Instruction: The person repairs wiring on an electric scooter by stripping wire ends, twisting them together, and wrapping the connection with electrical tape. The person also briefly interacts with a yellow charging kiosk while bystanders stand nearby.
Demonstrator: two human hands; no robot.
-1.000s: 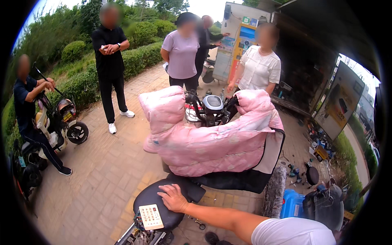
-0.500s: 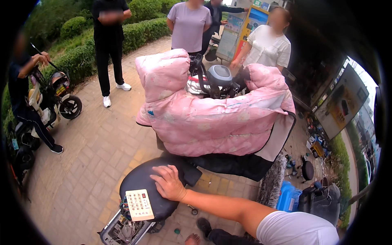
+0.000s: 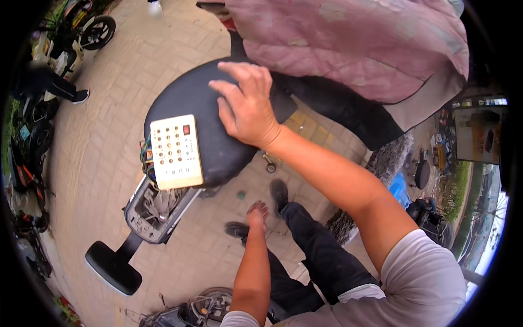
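Head view, right hand (image 3: 246, 107): flat on the black scooter seat (image 3: 190, 103), fingers spread, gripping nothing.
Left hand (image 3: 257, 213): hangs low near the shoes, seen end-on; its openness cannot be told.
Seat top: cream tester box (image 3: 175, 151) with buttons lies just beside the right hand.
Open compartment (image 3: 155, 210): tangled wires inside, contents unclear.
Pink quilted cover (image 3: 354, 43): cut off at the top edge.
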